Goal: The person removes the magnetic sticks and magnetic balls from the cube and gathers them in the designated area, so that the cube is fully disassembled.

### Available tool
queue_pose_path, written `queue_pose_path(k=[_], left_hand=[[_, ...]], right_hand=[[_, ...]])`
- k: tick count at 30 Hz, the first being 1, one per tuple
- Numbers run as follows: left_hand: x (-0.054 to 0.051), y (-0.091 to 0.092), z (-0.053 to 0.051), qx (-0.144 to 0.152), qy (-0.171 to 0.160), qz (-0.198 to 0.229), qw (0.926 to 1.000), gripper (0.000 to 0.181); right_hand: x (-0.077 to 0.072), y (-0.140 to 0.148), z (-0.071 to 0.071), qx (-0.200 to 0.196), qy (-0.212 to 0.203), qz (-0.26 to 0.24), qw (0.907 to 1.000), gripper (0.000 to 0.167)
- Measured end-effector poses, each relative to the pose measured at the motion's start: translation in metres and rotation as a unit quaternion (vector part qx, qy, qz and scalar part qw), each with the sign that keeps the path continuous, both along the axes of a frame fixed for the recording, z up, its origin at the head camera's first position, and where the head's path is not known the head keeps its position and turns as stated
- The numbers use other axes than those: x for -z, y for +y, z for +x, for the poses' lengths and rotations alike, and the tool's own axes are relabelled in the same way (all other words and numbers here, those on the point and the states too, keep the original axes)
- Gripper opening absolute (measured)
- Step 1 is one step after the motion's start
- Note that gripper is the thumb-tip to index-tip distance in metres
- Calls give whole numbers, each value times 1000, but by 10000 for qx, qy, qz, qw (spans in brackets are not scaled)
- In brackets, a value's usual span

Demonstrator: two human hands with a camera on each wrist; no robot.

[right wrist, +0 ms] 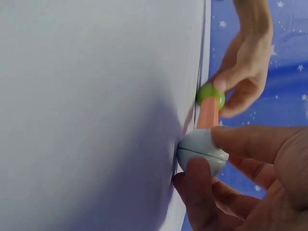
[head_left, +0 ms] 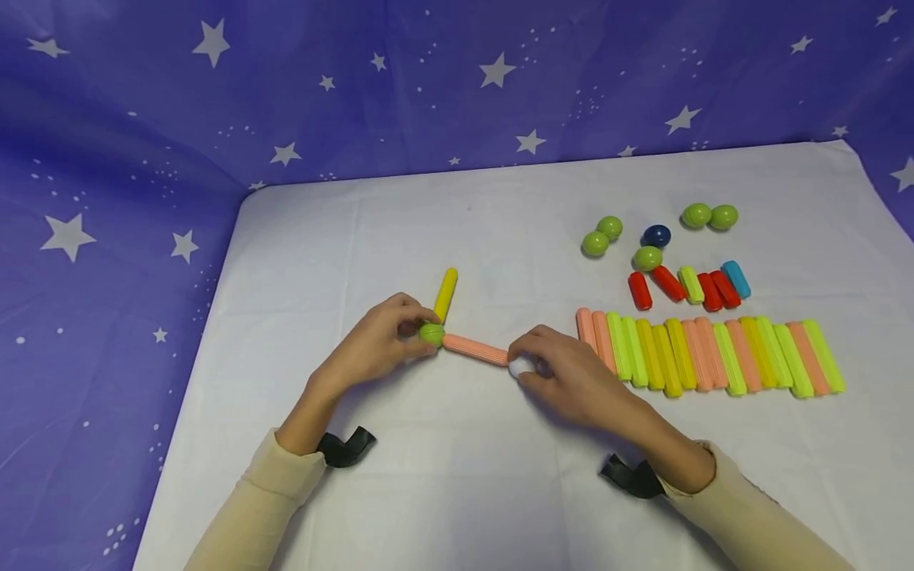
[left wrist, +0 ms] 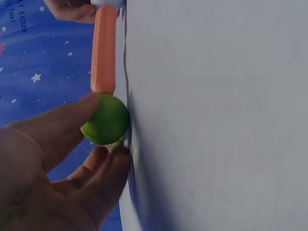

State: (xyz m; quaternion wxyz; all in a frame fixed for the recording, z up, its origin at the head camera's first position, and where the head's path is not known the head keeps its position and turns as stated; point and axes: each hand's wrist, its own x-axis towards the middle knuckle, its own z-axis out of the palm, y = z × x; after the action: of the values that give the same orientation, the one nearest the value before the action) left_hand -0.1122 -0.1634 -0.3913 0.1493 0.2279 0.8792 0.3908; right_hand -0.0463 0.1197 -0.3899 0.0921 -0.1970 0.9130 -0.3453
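Observation:
My left hand [head_left: 382,339] pinches a green ball [left wrist: 107,120] between thumb and fingers. From that ball a ridged orange stick [head_left: 476,350] runs to a white ball [right wrist: 202,150], which my right hand [head_left: 571,374] pinches at the stick's other end. A seam line crosses the white ball in the right wrist view. A yellow stick [head_left: 446,295] points away from the green ball toward the back; the left fingers partly hide where the two meet. Both balls sit at or just over the white cloth.
A long row of orange, yellow and lime sticks [head_left: 703,354] lies at the right. Behind it are short red, lime and blue sticks [head_left: 725,287], several loose green balls [head_left: 596,243] and a dark blue ball [head_left: 657,235]. A starry purple curtain [head_left: 400,87] hangs behind the table.

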Motion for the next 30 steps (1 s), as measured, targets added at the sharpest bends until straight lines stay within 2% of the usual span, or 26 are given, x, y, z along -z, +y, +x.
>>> queue_pose_path(k=[4, 9, 20, 26, 30], left_hand=[[1, 0, 3, 154, -202, 141, 9996, 34], [3, 1, 6, 255, -419, 299, 9983, 37], [6, 4, 10, 272, -488, 591, 9967, 34], [6, 5, 10, 257, -561, 571, 9965, 34], [6, 4, 11, 214, -540, 515, 9970, 35]], right_hand=[[2, 8, -1, -33, 112, -105, 9999, 24], [3, 13, -3, -128, 63, -179, 9997, 24], [3, 21, -5, -157, -78, -77, 9998, 22], [-10, 38, -13, 345, 172, -442, 9983, 31], [-24, 50, -37, 845, 253, -561, 9945, 36]])
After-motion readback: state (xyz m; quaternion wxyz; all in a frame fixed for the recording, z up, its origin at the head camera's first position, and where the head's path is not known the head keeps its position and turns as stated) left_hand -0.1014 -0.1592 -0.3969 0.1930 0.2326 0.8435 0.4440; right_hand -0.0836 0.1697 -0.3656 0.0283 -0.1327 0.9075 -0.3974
